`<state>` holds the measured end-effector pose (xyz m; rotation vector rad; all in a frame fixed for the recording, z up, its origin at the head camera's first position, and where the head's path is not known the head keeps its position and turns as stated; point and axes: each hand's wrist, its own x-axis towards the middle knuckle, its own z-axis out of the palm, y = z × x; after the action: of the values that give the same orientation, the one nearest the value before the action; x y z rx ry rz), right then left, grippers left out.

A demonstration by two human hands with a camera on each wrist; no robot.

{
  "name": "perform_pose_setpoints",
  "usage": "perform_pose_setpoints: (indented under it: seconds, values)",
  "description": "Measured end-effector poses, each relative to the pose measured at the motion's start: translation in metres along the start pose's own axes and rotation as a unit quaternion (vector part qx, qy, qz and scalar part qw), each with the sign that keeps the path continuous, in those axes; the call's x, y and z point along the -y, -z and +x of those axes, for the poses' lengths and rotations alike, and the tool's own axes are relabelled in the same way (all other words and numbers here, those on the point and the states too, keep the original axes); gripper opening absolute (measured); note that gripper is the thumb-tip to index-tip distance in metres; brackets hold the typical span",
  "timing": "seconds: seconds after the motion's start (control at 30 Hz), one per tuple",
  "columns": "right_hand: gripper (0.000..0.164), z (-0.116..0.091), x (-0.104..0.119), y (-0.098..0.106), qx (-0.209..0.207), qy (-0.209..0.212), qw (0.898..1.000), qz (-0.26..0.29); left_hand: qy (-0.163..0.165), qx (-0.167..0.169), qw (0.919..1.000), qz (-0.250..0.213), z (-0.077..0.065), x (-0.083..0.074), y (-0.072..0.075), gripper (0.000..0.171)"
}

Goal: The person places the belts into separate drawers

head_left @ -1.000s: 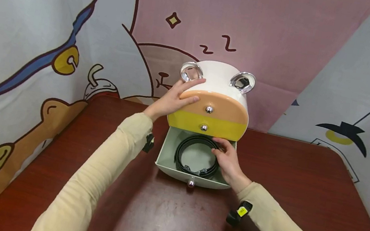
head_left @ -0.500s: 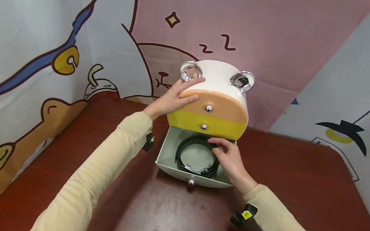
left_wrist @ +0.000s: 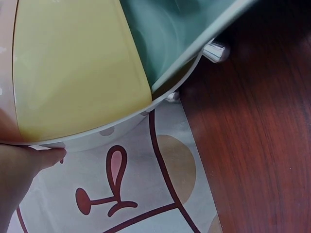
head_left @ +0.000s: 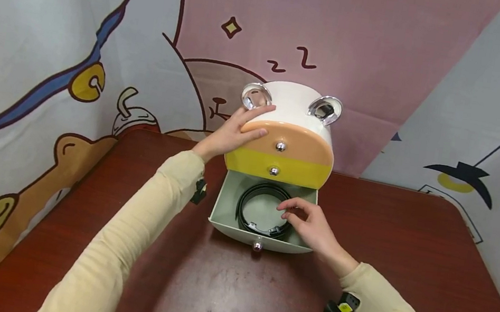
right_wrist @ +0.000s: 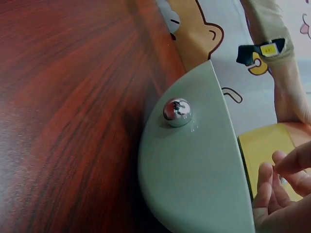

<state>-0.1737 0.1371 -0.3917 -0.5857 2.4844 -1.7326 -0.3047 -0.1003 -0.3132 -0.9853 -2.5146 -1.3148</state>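
A small drawer cabinet (head_left: pixel 293 101) with a white body and silver ears stands on the table. Its orange and yellow drawers are pushed in, and the pale green bottom drawer (head_left: pixel 223 211) is pulled out. In that drawer lies a coiled black belt (head_left: pixel 243 203) with silvery metal at its near side. My left hand (head_left: pixel 231 132) rests on the cabinet's upper left, fingers extended over the top and thumb along the orange front. Over the right part of the green drawer is my right hand (head_left: pixel 312 226), fingers loosely bent and holding nothing; it overlaps the belt's right side in the head view.
The dark red wooden table (head_left: pixel 220 296) spreads in front and to both sides. A cartoon-printed cloth (head_left: pixel 367 39) hangs close behind the cabinet and along the left. The green drawer's round silver knob (right_wrist: pixel 177 112) sticks out toward the front.
My right hand has drawn back from the belt's upper right edge, toward me and slightly right. The belt stays coiled in the drawer, and my left hand keeps its place on the cabinet.
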Motion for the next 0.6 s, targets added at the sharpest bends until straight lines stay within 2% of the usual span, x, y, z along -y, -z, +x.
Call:
perform_pose_setpoints:
  seconds: [0.33, 0.6]
  values:
    - [0.024, -0.014, 0.012, -0.007, 0.079, 0.037, 0.996, -0.018, -0.001, 0.002, 1.0, 0.002, 0.0, -0.001, 0.001, 0.052]
    - [0.026, -0.021, 0.016, -0.012, 0.106, 0.071, 0.989, -0.073, 0.006, 0.001, 1.0, -0.003, -0.001, 0.0, 0.001, 0.051]
